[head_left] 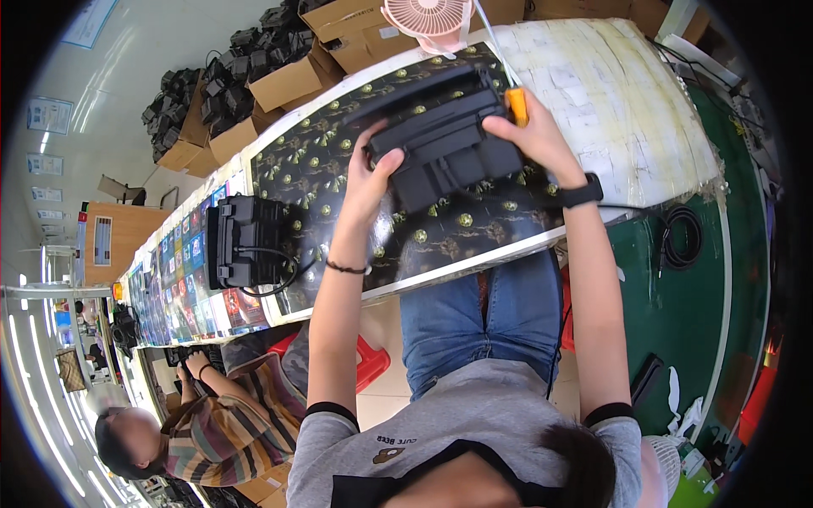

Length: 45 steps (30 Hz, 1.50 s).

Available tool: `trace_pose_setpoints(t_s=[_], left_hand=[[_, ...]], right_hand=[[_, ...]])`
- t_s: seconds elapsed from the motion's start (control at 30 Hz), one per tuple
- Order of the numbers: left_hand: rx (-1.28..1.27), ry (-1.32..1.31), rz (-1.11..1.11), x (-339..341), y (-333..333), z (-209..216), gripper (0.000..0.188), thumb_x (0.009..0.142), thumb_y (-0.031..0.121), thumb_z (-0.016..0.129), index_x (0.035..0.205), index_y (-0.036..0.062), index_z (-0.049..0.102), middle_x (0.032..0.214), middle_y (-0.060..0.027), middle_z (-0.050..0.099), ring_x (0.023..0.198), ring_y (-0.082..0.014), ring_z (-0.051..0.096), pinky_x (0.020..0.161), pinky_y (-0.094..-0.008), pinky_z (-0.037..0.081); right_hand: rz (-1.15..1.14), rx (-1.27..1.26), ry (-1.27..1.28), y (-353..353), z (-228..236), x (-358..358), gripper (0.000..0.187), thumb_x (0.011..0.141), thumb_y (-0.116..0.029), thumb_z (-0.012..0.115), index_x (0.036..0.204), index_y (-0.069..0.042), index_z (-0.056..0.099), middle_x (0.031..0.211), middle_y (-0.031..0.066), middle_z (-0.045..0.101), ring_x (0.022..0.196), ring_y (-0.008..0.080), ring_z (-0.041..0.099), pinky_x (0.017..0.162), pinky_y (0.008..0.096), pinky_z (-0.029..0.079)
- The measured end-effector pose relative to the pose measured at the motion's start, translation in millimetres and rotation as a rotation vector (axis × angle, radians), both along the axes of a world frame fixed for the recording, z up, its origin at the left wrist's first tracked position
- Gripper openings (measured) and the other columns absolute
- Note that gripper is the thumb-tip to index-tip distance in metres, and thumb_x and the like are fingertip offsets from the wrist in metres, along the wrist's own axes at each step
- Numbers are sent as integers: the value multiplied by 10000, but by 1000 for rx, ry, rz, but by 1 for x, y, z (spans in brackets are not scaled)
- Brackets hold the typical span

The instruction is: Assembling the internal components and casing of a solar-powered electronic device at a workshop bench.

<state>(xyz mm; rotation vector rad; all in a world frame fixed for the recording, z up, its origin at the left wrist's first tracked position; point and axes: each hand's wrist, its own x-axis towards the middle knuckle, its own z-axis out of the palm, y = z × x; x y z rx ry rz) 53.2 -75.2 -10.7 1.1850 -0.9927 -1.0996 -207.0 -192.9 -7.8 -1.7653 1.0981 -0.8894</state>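
Note:
A black box-shaped plastic device (449,140) is held tilted over the patterned table cover, slightly blurred by motion. My left hand (370,173) grips its left end, thumb on the near face and fingers partly hidden behind. At the right end, my right hand (542,140) has its thumb pressed on the casing. An orange-handled screwdriver (517,106) is tucked in that same hand, its long shaft pointing away toward the far edge. Another black device (246,241), with a looped cable, rests on the table to the left.
A pink fan (430,21) stands at the table's far edge. Open cardboard boxes (292,80) and piled black devices (203,97) lie beyond. A coiled black cable (680,237) is on the green surface at right. A co-worker (229,415) sits at lower left beside a red stool (373,364).

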Motion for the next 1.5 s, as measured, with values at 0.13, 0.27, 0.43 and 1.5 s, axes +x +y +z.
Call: trace_pose_setpoints(t_s=[0.13,0.27,0.43,1.5], left_hand=[[309,145,45,17,20,-4,613,894,410,664,1385,125,432,1250,-49,542,1093,-194,570,861,-364,507],[432,221,41,17,23,7,665,908,493,622,1396,106,388,1244,-59,531,1087,-208,586,826,-399,526],[487,5,20,30,26,19,680,919,532,583,1375,54,421,1264,-104,542,1001,-235,654,819,-411,538],[-385,-1406,-86,-43,-8,58,389,925,251,558,1307,180,556,1325,-28,590,1156,-257,594,915,-353,499]], right_hand=[[-40,85,161,26,16,17,812,682,-699,743,1021,22,590,877,158,657,826,229,645,755,319,499],[-81,105,149,16,9,25,880,669,-783,676,983,36,606,879,180,667,820,265,662,750,336,506],[-22,116,166,6,6,29,857,658,-781,686,937,25,609,847,165,657,813,243,659,745,320,503],[-230,-170,90,19,-5,23,726,821,-671,624,998,32,581,831,202,687,805,356,696,695,396,533]])
